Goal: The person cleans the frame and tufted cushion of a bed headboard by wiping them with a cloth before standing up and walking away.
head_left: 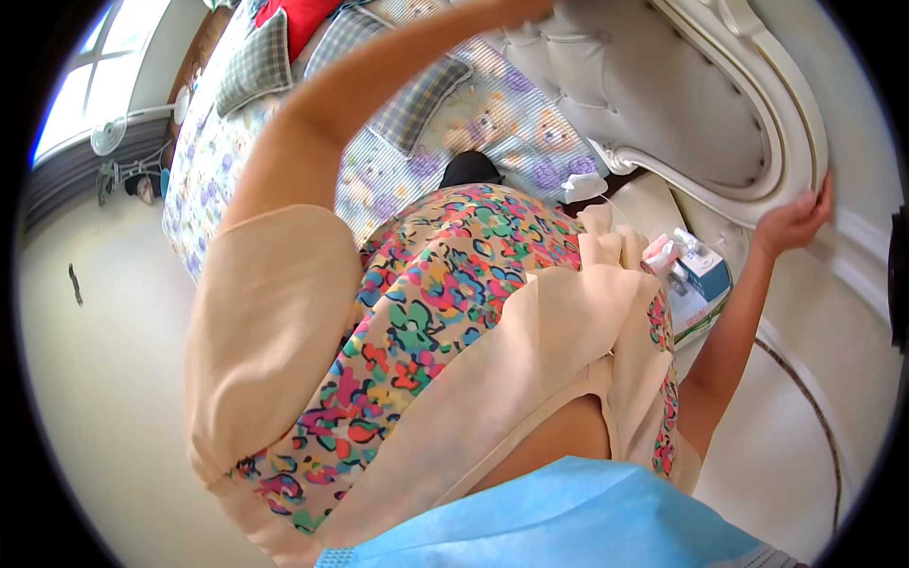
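Note:
A cream headboard (663,85) with a padded, tufted panel and a carved curved frame rises at the upper right. My right hand (797,223) is at the lower outer edge of its frame, fingers curled round behind that edge. Across the top of the view stretches my left arm, and only a bit of my left hand (535,8) shows at the upper border, beside the padded panel; its fingers are out of sight. Beneath my arm lies the bed's patterned sheet (516,133), printed with bears and purple flowers.
A bedside table holds a blue box (705,272) and a pink pack (661,252). Checked pillows (256,64) and a red cloth (295,26) lie on the bed. A white fan (109,137) stands by the window. A dark strip (75,284) is on the floor.

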### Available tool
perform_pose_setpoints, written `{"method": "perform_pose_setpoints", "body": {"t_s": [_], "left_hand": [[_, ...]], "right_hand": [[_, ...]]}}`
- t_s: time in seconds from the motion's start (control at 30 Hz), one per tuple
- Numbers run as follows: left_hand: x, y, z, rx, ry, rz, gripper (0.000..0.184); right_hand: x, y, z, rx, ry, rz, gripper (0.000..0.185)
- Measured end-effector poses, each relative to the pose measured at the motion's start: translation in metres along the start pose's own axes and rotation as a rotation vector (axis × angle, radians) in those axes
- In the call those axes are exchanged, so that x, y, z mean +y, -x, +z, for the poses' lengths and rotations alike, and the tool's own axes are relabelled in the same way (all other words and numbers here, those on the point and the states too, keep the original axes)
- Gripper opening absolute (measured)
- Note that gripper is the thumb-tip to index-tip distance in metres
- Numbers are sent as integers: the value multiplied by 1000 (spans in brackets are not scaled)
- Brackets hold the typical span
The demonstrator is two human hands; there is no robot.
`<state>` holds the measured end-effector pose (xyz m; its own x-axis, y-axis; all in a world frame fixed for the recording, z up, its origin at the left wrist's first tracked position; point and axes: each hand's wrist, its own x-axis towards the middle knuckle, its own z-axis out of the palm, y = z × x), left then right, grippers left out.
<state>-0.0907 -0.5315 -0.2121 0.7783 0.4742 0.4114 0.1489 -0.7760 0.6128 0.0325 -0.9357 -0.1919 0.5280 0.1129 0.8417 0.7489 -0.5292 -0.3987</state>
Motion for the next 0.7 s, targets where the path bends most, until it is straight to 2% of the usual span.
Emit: {"method": "perform_pose_setpoints", "body": {"t_s": [0.03, 0.07, 0.13, 0.2, 0.23, 0.33, 0.37, 0.5, 0.6, 0.67, 0.7], "left_hand": [[13, 25, 20, -50, 44, 41, 70], [-1, 23, 44, -143, 124, 67, 72], [52, 60, 53, -70, 146, 80, 66], [80, 77, 55, -21, 203, -39, 64], [86, 77, 56, 15, 219, -24, 71], [92, 78, 60, -93, 204, 32, 70], [93, 79, 66, -154, 177, 72, 76], [90, 59, 56, -163, 277, 64, 72], [89, 39, 41, -69, 319, -1, 74], [86, 48, 70, -36, 253, 50, 70], [85, 58, 86, -69, 110, 197, 65]], "right_hand": [[-1, 0, -1, 12, -9, -12, 42], [-13, -12, 29, -10, 28, -11, 41], [-21, -16, 34, 21, 53, -4, 38], [-35, -20, 39, 34, 65, -1, 37], [-35, -21, 44, 51, 87, -11, 38], [-30, -25, 67, 29, 115, -12, 40], [-25, -28, 73, 33, 135, -27, 41], [-16, -24, 95, -75, 119, 60, 42], [-26, -10, 112, -62, 146, 8, 42], [-33, 5, 119, -73, 147, 56, 43], [-34, 12, 122, -74, 137, 62, 43]]}}
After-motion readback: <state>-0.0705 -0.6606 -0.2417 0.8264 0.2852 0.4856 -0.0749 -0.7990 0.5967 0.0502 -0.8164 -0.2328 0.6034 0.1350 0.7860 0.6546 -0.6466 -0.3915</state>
